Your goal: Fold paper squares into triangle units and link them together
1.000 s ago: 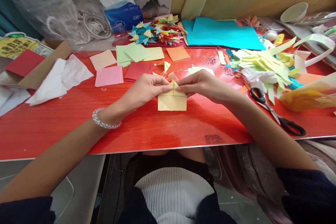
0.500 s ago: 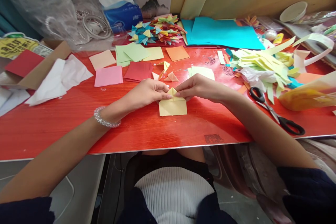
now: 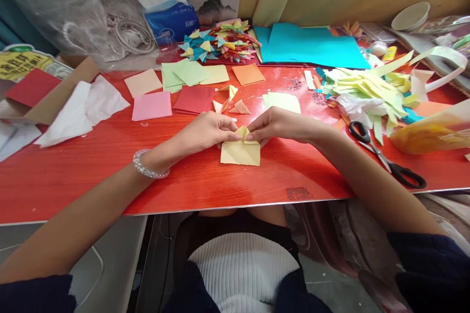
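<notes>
A pale yellow sheet of origami paper (image 3: 240,153) is held just above the red table, its far end folded into a point and its near part a flat rectangle. My left hand (image 3: 208,130) pinches the folded end from the left, thumb on top. From the right, my right hand (image 3: 281,124) pinches the same end, its thumb close to the other one. Fingers hide part of the folds. Just beyond my hands lie a small folded peach paper piece (image 3: 240,107) and a folded yellow and orange piece (image 3: 225,100).
Square paper stacks in red (image 3: 194,99), pink (image 3: 152,106), green (image 3: 185,74) and orange (image 3: 248,74) lie on the red table (image 3: 176,190). Black-handled scissors (image 3: 385,159) rest at right by paper strips (image 3: 367,90). Teal sheets (image 3: 312,46) and folded paper pieces (image 3: 220,43) are behind.
The yellow paper has shifted slightly toward me and tilted. Its pointed far end now looks bent up between my thumbs, where it lay flatter before. Both hands keep their pinch.
</notes>
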A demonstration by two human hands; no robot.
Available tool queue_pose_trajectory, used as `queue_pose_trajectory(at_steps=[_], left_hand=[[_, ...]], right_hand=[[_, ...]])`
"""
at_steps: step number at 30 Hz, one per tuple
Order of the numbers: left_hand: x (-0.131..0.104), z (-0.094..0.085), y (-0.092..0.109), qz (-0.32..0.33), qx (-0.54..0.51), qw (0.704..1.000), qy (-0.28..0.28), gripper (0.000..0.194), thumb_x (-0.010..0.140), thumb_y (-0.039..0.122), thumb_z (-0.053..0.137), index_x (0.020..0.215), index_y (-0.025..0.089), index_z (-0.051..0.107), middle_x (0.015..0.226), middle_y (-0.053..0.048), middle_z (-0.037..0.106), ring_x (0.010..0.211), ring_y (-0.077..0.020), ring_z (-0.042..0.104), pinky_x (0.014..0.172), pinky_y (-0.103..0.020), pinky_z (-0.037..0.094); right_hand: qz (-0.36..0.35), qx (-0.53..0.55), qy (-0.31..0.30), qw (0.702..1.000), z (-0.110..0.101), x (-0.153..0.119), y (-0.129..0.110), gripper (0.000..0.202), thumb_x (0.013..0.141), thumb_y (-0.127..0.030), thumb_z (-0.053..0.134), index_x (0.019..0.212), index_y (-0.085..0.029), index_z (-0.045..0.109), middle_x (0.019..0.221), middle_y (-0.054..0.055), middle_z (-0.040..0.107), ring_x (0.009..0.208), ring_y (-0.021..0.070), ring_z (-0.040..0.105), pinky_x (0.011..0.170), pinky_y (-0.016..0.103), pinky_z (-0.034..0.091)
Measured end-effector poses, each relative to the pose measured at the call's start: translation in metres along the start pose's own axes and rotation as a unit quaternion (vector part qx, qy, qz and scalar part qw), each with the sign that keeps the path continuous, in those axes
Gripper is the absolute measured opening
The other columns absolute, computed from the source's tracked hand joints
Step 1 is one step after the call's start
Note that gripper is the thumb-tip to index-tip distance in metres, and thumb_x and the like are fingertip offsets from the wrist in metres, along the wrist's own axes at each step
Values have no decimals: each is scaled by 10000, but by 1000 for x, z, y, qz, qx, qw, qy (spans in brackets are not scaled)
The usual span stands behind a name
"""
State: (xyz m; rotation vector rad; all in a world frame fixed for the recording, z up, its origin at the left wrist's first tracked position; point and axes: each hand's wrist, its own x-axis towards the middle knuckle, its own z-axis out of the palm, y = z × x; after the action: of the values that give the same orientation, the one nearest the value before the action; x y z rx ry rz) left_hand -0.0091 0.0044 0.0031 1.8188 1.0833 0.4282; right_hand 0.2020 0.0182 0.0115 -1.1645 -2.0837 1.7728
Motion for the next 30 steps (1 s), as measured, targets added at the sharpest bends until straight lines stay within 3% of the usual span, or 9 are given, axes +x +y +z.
queue_pose_trajectory(at_steps=[5, 13, 22, 30], left_hand=[[1, 0, 2, -25, -54, 998, -8, 228, 748, 338, 643, 824, 126, 679, 776, -37, 660, 663, -107, 563, 576, -219, 419], [1, -9, 3, -24, -12, 997, -68, 188, 728, 337, 650, 713, 152, 677, 603, 4, 549, 549, -81, 474, 513, -210, 368], [-2, -8, 9, -36, 31, 996, -73, 183, 744, 314, 602, 666, 150, 622, 582, 31, 457, 534, -72, 378, 515, -233, 276], [-2, -6, 10, -40, 51, 996, -62, 185, 750, 311, 597, 680, 141, 614, 608, 33, 443, 566, -72, 356, 536, -239, 252]], right_hand=[[20, -6, 3, 1000, 0, 2, 1, 254, 685, -421, 713, 708, -168, 714, 695, 20, 632, 692, 125, 582, 668, 263, 510], [18, -3, 4, 1000, 0, 4, 3, 237, 692, -406, 713, 684, -169, 703, 660, 9, 616, 669, 111, 573, 651, 245, 508], [26, -16, 9, 999, 1, 5, 2, 259, 680, -435, 720, 733, -182, 732, 678, 19, 644, 683, 124, 582, 647, 255, 507], [9, -23, 0, 1000, 3, 4, 0, 335, 681, -459, 711, 588, -152, 615, 603, -7, 542, 602, 97, 502, 591, 247, 451]])
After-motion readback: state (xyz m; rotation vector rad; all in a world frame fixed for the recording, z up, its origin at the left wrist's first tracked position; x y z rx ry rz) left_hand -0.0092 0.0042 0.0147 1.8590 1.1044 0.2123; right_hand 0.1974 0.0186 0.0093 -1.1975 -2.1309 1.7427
